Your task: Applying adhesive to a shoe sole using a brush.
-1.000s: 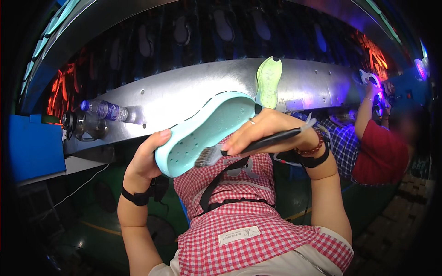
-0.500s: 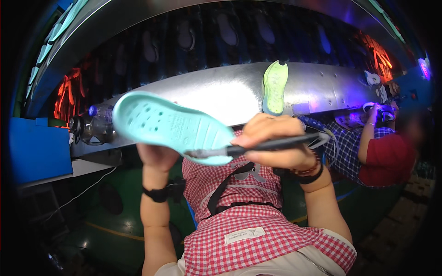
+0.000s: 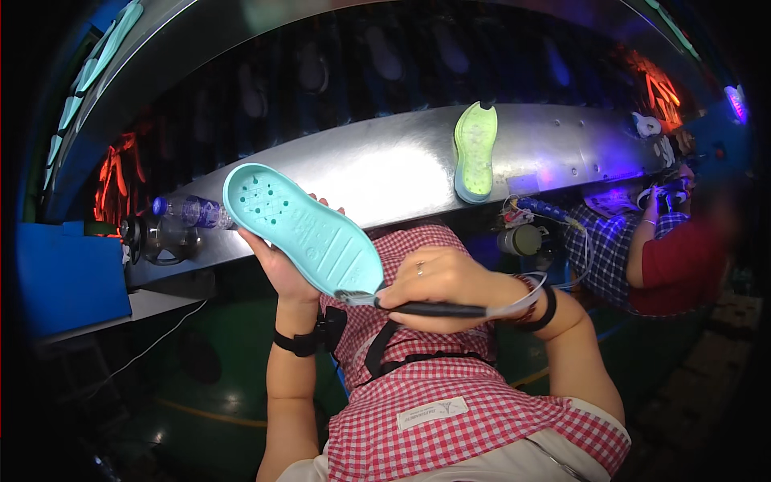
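Observation:
A turquoise shoe sole (image 3: 321,241) lies in my left hand (image 3: 285,269), its recessed side with small holes and ridges facing up. The thumb presses its left side, and fingertips show past its far edge. My right hand (image 3: 438,281) is closed round a black-handled brush (image 3: 434,308). The pale brush head touches the rim at the sole's near end. A clear thin tube or strap runs by the handle's rear end toward my wrist. On the metal bench beyond stands a yellow-green sole (image 3: 478,153), touched by neither hand.
A metal bench (image 3: 385,177) curves across, with dark machinery bearing more soles behind it. A clear bottle (image 3: 193,212) and a dark-lidded jug (image 3: 165,241) stand left, near a blue box (image 3: 72,273). To the right sit a co-worker in red (image 3: 683,269) and a lidded cup (image 3: 522,239).
The turquoise sole has turned steeper and shifted nearer, showing more of its inner face. My right hand and the brush have moved left and down along the sole's near end.

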A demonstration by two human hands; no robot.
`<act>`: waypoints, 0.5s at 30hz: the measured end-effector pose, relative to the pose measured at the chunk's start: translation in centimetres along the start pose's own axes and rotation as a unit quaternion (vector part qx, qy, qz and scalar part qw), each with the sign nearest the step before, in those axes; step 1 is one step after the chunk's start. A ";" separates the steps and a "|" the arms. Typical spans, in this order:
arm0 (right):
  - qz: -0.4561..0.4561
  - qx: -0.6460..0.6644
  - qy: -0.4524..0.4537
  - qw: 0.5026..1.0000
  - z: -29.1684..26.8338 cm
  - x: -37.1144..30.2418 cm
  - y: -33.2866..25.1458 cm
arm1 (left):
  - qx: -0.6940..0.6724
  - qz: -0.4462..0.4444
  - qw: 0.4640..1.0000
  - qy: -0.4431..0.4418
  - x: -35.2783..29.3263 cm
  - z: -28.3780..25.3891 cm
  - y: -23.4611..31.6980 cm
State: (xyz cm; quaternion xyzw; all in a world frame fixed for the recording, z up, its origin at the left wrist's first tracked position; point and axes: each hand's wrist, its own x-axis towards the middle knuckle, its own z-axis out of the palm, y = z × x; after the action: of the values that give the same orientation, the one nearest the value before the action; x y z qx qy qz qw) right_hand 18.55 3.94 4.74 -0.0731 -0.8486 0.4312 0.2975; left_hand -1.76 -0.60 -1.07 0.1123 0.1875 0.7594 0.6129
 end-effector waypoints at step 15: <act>0.095 0.136 0.036 0.986 -1.5 2.0 0.2 | 0.030 0.103 0.994 -0.001 -0.2 3.3 0.7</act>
State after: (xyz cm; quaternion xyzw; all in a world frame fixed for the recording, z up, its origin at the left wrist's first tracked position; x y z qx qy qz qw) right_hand 17.75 5.89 6.11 -0.1276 -0.7603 0.5659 0.2924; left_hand -1.02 -0.40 2.18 0.1501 0.1969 0.8126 0.5276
